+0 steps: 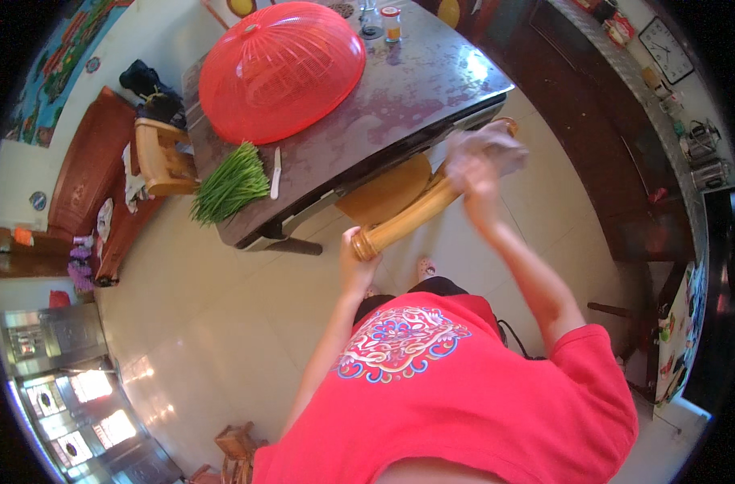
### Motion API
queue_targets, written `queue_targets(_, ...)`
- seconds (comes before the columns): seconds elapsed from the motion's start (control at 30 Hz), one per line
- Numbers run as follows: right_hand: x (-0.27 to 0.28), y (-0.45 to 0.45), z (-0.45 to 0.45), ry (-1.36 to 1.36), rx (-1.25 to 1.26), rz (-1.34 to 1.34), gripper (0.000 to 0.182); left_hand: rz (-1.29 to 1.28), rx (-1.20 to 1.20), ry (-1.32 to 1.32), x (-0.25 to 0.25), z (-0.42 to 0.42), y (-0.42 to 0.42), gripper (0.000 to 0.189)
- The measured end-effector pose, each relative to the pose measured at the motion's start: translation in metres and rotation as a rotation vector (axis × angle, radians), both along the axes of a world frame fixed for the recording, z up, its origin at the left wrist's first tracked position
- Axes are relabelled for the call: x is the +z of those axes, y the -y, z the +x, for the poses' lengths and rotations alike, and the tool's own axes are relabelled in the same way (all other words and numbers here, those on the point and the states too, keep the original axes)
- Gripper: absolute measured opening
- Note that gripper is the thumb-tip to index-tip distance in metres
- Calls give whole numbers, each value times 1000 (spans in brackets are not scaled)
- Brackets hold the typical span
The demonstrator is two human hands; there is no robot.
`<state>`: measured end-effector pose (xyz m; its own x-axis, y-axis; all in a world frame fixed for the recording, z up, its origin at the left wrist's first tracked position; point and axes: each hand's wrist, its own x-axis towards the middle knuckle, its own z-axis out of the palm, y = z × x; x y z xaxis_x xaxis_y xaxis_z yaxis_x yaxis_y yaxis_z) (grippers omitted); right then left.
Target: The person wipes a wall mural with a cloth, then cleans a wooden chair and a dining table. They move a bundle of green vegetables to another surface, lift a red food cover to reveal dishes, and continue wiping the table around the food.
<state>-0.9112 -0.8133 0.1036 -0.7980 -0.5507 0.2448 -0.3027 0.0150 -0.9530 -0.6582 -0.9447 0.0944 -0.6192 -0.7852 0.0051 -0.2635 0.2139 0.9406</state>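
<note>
Before me stands a light wooden chair, its rounded back rail turned up towards me and part of its seat showing below. My left hand grips the rail's near left end, by the ringed knob. Towards the rail's other end, my right hand holds a pale greyish cloth against the wood. Both the cloth and the fingers around it are blurred. The cloth covers part of the rail's far end, and a bit of the wooden tip shows beyond it.
Just past the chair is a dark table. On it are a red mesh food cover, a bunch of green chives or similar greens, a white-handled knife and a lidded jar. Another wooden chair stands at the table's left.
</note>
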Motion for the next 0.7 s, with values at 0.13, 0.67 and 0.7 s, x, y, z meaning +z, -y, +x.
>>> queue_targets(0.13,35,18,123,-864,231,165,30,-16,5,26,-1,2,1,56)
queue_targets(0.67,70,-19,-107,-1127,571,513,50,-52,72,52,0,-1,-4,57)
queue_targets(0.7,75,-17,-110,-1118,588,534,51,-76,79,46,-6,0,-5,58)
